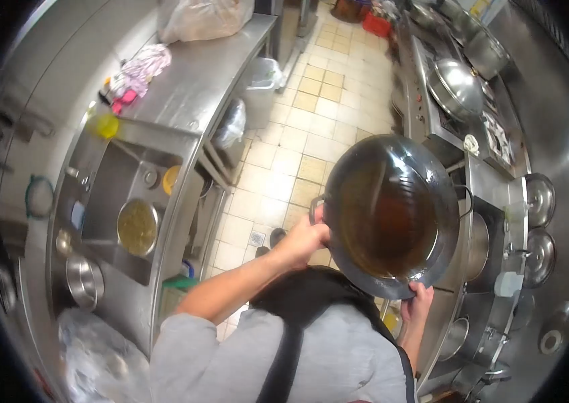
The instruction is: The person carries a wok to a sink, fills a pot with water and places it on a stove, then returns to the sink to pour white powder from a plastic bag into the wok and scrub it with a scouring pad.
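A steel wok (pixel 388 208) of dark brown liquid hung centre-right of the frame over the tiled floor (pixel 298 134) — the left hand (pixel 304 238) had its fingers closed on a side handle, and the right hand (pixel 419 299) gripped the lower rim. A sink (pixel 106 195) sat in the counter (pixel 210 74) at left.

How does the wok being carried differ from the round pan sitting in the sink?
The wok is gripped at its edge by the left hand and right hand; the pan rests in the sink. The wok's liquid looks dark brown, the pan's yellowish. The wok appears larger. Both are round metal vessels holding liquid.
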`<state>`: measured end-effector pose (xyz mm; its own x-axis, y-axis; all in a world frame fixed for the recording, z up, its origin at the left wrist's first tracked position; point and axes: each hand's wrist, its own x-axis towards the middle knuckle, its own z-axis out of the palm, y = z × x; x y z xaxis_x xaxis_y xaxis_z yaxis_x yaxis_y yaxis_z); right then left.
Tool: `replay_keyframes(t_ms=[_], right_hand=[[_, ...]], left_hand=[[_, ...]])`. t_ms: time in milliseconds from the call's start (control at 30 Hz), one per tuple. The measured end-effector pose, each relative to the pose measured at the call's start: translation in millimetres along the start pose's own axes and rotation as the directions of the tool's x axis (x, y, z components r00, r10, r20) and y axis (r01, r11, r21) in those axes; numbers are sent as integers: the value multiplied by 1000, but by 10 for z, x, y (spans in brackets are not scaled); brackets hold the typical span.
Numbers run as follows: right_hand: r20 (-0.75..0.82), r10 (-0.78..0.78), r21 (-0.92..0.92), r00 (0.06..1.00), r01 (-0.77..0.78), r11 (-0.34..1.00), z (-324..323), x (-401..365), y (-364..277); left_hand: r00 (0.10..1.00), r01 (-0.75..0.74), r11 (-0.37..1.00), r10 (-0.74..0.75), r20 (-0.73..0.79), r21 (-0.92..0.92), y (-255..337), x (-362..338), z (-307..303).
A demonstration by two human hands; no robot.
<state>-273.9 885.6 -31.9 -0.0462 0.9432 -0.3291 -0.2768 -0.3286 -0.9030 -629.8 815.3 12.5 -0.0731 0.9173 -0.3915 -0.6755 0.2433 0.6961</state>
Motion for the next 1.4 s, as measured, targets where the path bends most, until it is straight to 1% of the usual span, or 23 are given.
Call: replay_keyframes(t_ms=[67,100,133,200,233,267,300,333,400,467,567,633,733,767,867,900,967,1000,1033,1133,1267,1300,1400], right_hand=[[-30,-17,6,999,18,1000,191,181,27],[-52,-26,17,998,27,999,365,242,8],[-70,-1,21,998,2,1000,550,290,-34],[-57,19,34,998,-17,999,654,527,24],[-90,8,43,996,-4,999,750,642,54],[-125,0,50,992,7,999,872,756,62],[-111,35,32,993,-32,999,991,870,16],[-131,24,30,991,-20,999,1109,1005,19],[-44,0,3,999,0,1000,1281,1313,-9],[-52,23,32,998,-21,999,1532,1622,-80],[-28,14,62,1000,-12,998,1767,2160,-116],[37,0,60,999,-2,998,1944,2563,-223],[118,63,21,991,-66,998,2091,3227,-298],[166,70,21,984,-74,997,2179,3449,-351],[188,34,21,982,-39,999,2543,4103,-520],[199,83,6,976,-86,996,2660,4282,-613],[289,69,18,955,-78,997,2870,4738,-659],[330,63,22,942,-75,997,2979,4916,-678],[312,67,18,948,-77,997,3128,5061,-728],[289,96,30,952,-110,994,3581,5550,-760],[311,140,9,940,-150,989,4105,6232,-762],[312,130,-1,941,-137,991,4249,6389,-735],[198,34,18,980,-38,999,4775,6729,-773]], left_hand=[[1000,-6,1000,5,31,30,192,305,-124],[1000,23,999,-22,-15,43,307,425,-156],[1000,16,998,-15,-6,58,452,513,-168],[1000,-7,997,5,24,80,813,664,-132],[1000,14,998,-15,8,66,878,782,-200],[1000,-17,999,16,22,44,984,899,-211],[1000,-7,999,6,27,52,1057,1037,-276],[1000,0,998,-2,29,59,1117,1181,-363],[1000,-18,999,17,9,43,1252,1429,-459],[1000,-27,999,26,9,31,1349,1723,-606],[999,-41,999,42,-31,37,1639,2130,-556],[997,-54,998,56,-49,30,1787,2446,-605],[988,-83,995,89,-123,53,2043,2862,-542],[985,-92,995,95,-142,29,2104,3001,-550],[970,-111,994,113,-214,22,2372,3401,-511],[975,-147,989,143,-172,-8,2435,3572,-550],[976,-201,978,195,-101,-59,2547,3883,-758],[973,-225,970,219,-67,-89,2669,3997,-746],[966,-213,976,204,-160,-39,2798,4106,-704],[941,-222,975,218,-260,12,3266,4529,-625],[939,-236,972,227,-257,-6,3809,5256,-875],[952,-236,972,228,-205,-15,3952,5441,-1017],[965,-210,977,201,-170,-37,4339,6006,-1322]])
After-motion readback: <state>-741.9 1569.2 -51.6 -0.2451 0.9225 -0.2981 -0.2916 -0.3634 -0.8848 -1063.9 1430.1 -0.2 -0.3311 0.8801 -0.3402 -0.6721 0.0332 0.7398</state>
